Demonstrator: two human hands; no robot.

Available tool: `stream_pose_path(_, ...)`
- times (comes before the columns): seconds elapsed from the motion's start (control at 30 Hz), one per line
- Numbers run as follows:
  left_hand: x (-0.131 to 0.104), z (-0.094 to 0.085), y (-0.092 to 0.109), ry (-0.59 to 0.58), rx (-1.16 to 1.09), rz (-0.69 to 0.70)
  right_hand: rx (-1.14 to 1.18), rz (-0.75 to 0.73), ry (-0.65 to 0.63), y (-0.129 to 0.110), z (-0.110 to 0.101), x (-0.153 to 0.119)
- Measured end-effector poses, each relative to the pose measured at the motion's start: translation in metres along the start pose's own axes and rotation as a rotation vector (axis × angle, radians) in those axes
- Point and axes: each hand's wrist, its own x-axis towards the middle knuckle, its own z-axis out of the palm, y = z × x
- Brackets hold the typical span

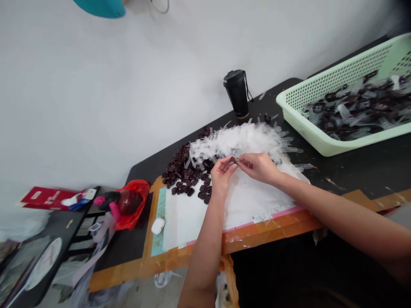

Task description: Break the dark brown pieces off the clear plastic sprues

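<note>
My left hand [222,171] pinches a small dark piece [233,160] between thumb and fingers above the white sheet [250,201]. Close against it, the fingertips of my right hand [258,166] meet at the same piece; whatever else they grip is too small to make out. Many dark brown pieces [183,167] are heaped to the left of my hands. Behind my hands lies a pile of translucent white strips [240,139].
A pale green basket [334,147] of dark pieces and clear strips stands at the right. A black tumbler [236,94] is by the wall. Left are a white case [158,226], a red bag [141,186] and a bottle [128,202]. Orange tape [272,229] lines the table edge.
</note>
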Motion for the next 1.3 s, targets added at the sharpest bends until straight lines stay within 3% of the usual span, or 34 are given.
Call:
stream_pose_path(0.2,0.000,0.000,0.000,0.093,0.098,0.037,0.030,-0.033,-0.060,0.001,-0.001,0.001)
stream_pose_path(0.43,-0.004,0.002,0.000,0.078,0.147,0.125,0.099,0.075,-0.036,-0.001,0.002,0.000)
stream_pose_path(0.63,-0.006,-0.001,-0.001,0.060,0.491,0.280,0.144,-0.020,-0.088,-0.002,-0.001,-0.001)
stream_pose_path(0.77,-0.010,0.000,-0.002,0.032,0.725,0.398,0.186,0.041,-0.111,-0.005,-0.002,0.000)
stream_pose_path(0.87,-0.012,0.003,-0.004,0.069,0.776,0.422,0.170,0.067,-0.089,-0.004,-0.001,0.002)
stream_pose_path(0.97,-0.012,0.004,-0.006,0.096,0.697,0.366,0.191,0.013,-0.084,0.000,0.000,0.004)
stream_pose_path(1.1,-0.008,0.004,-0.004,0.036,0.472,0.250,0.231,-0.007,-0.059,0.002,-0.001,0.006)
stream_pose_path(1.3,-0.005,0.005,0.002,0.009,-0.126,-0.095,0.369,-0.056,-0.051,-0.004,-0.002,0.005)
